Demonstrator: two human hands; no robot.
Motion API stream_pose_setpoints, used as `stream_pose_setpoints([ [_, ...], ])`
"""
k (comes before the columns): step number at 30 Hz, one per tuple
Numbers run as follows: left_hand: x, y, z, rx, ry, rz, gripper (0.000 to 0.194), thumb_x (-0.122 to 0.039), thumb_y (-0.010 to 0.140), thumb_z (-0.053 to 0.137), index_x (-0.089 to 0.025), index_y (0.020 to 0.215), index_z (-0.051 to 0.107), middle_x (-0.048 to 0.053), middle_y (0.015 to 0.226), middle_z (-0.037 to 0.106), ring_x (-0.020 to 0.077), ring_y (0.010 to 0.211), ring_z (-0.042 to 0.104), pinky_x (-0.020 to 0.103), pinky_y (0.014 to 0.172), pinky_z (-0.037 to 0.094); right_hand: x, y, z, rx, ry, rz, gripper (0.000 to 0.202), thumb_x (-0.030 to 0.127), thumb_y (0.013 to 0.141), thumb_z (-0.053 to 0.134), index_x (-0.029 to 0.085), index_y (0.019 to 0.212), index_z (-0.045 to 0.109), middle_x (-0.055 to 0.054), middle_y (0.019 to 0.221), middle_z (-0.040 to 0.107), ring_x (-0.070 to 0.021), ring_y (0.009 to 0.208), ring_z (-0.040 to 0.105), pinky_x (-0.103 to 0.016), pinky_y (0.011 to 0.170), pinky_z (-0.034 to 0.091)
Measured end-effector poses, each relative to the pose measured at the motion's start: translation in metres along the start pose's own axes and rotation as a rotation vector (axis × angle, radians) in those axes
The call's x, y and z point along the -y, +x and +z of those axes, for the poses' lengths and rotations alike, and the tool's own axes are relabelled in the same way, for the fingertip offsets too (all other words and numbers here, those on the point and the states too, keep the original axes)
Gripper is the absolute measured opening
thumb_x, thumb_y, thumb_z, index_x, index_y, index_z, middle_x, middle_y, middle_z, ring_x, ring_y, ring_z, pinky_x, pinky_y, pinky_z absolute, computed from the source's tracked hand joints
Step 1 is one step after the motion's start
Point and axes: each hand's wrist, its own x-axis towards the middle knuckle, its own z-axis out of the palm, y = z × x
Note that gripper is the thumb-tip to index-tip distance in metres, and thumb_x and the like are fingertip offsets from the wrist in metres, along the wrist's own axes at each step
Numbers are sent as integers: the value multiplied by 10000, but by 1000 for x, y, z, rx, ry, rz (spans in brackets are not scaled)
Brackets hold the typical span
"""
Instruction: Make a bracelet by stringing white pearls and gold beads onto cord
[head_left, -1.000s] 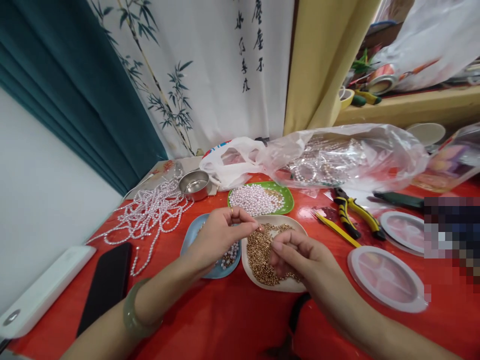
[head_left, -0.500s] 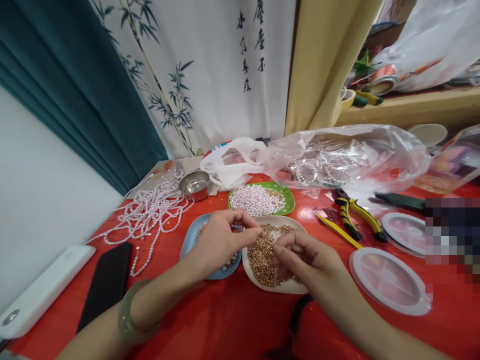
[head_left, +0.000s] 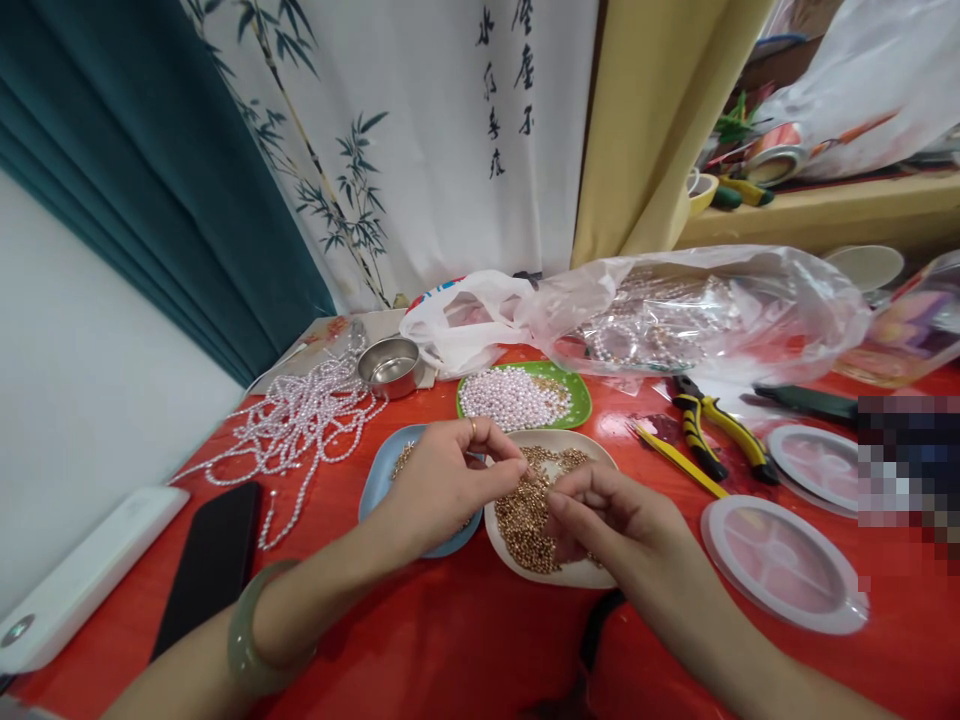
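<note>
You sit at a table (head_left: 465, 640) covered in glossy red sheeting, pushed against a white wall, with a teal curtain (head_left: 150, 170) and a white hanging (head_left: 420, 140) painted with bamboo and dark characters behind it. Far left of your fingers lie a white case (head_left: 82, 575) and a black phone (head_left: 210, 570), then a tangle of pearl strands (head_left: 300, 420) and a small empty metal bowl (head_left: 390, 366) beyond. Your left hand (head_left: 442, 480), a green bangle (head_left: 251, 630) on its wrist, hovers over a blue dish (head_left: 379, 480) holding mixed beads; its thumb and fingertips are pinched together on something too small to make out. Just past those fingers a green plate (head_left: 574, 395) is heaped with loose pearls (head_left: 510, 398). Directly under your fingertips sits a cream dish (head_left: 570, 572) full of small gold beads (head_left: 525, 515). Your right hand (head_left: 607, 520) rests over that dish, fingers curled in and closed close to your left fingertips; whether they grip a bead I cannot tell. Beyond both hands, clear plastic bags (head_left: 690, 310) hold more pearl strings. Right of your fingers lie yellow-handled pliers (head_left: 712, 435) and two round clear lidded cases (head_left: 784, 565), the nearer one just beside your right wrist.
</note>
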Motion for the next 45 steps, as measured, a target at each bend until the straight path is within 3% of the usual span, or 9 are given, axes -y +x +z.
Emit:
stream_pose_setpoints([
  [11, 3, 0, 2, 22, -29, -5, 72, -229, 670, 593, -158, 680, 584, 24, 695, 647, 135, 637, 580, 251, 587, 442, 1, 0, 1, 4, 19, 20, 191, 346, 706, 596, 197, 618, 516, 46, 496, 531, -79, 450, 479, -212, 462, 414],
  [22, 5, 3, 1, 80, -135, -22, 86, -245, 695, 611, -162, 717, 617, 11, 713, 642, 122, 673, 572, 248, 647, 435, -6, 6, -4, 111, 153, 95, 239, 390, 707, 639, 184, 640, 538, 31, 575, 567, -72, 479, 524, -201, 490, 428],
  [28, 5, 3, 3, 95, -190, -18, 95, -248, 677, 631, -164, 723, 627, 4, 706, 633, 119, 680, 563, 252, 667, 425, -6, 4, -3, 89, 272, 129, 201, 344, 710, 658, 171, 655, 570, 29, 578, 565, -59, 476, 504, -180, 480, 414],
  [33, 1, 2, 4, 88, -255, -57, 73, -221, 666, 628, -154, 694, 622, -3, 671, 620, 106, 646, 544, 239, 645, 416, -2, 1, -3, 32, 203, 70, 185, 331, 737, 634, 184, 645, 568, 35, 553, 556, -71, 491, 499, -192, 500, 410],
  [39, 4, 3, 5, 110, -239, -53, 77, -225, 671, 629, -154, 698, 622, -6, 674, 602, 105, 643, 519, 238, 637, 402, 0, 0, -4, 91, 209, 79, 197, 348, 729, 644, 181, 649, 576, 30, 569, 564, -77, 513, 514, -196, 519, 424],
  [45, 6, 2, 7, 124, -223, -34, 113, -232, 682, 629, -150, 756, 606, 8, 748, 595, 120, 714, 518, 252, 679, 398, -4, 3, -7, 88, 377, 143, 173, 310, 690, 697, 164, 646, 614, 22, 598, 577, -60, 526, 499, -170, 512, 399],
])
